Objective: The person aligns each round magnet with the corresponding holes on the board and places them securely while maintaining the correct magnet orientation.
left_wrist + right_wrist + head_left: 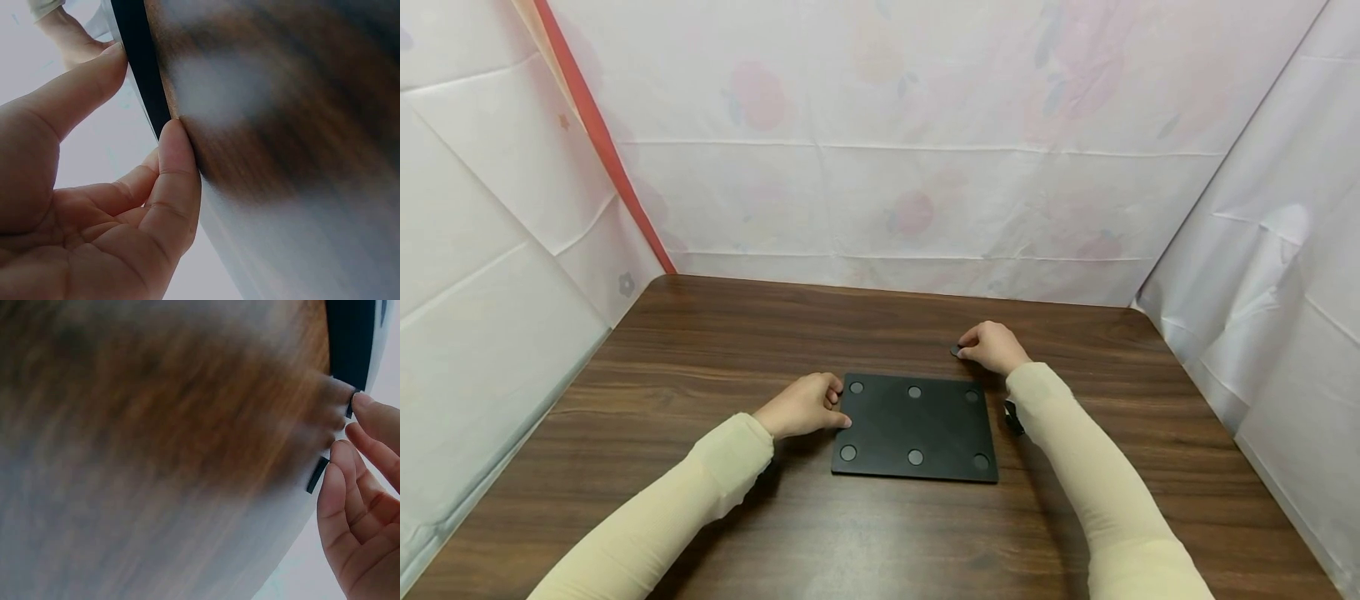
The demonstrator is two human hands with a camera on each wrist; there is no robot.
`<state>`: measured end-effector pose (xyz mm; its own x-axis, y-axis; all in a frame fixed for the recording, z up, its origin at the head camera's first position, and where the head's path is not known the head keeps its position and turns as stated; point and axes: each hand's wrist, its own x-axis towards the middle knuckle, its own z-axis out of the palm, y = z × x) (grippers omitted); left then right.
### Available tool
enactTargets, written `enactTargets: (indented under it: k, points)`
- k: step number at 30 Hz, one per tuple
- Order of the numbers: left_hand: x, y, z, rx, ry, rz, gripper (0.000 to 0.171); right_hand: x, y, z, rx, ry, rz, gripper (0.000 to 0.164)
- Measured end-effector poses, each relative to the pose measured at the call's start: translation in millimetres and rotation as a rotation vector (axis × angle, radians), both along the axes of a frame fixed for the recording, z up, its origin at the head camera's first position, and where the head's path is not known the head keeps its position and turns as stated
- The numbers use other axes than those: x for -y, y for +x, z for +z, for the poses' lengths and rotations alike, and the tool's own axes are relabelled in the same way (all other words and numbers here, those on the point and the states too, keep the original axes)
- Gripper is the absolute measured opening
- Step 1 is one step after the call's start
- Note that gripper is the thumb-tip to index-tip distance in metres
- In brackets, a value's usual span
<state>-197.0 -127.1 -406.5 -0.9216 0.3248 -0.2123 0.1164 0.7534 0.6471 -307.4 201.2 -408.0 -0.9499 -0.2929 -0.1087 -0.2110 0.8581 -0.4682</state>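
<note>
A thin black rectangular board [883, 425] with several round grey spots lies flat on the table. My left hand [805, 406] grips its left edge: the thumb overlaps the top and curled fingers touch the side. In the left wrist view, thumb and finger [175, 147] meet the board's dark edge [140, 56]. Beyond the board's far right corner, my right hand [992, 346] pinches a small black disc [955, 351] at table level. In the right wrist view, dark edges show by the thumb and by a fingertip [338, 450]; I cannot tell whether these are one piece or two.
The brown wood-grain table [700, 375] reaches back to a pale patterned curtain [850, 200]. White curtains [1285, 275] hang at both sides. A small dark item [1013, 417] shows beneath the right sleeve, near the board's right edge.
</note>
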Motion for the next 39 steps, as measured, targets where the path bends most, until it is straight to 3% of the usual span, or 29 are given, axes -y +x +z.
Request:
enactTargets:
  k: [39]
  points:
    - [0.1, -0.2, 0.1, 0.004, 0.001, -0.004, 0.057, -0.9, 0.0, -1.7, -0.023, 0.026, 0.059, 0.022]
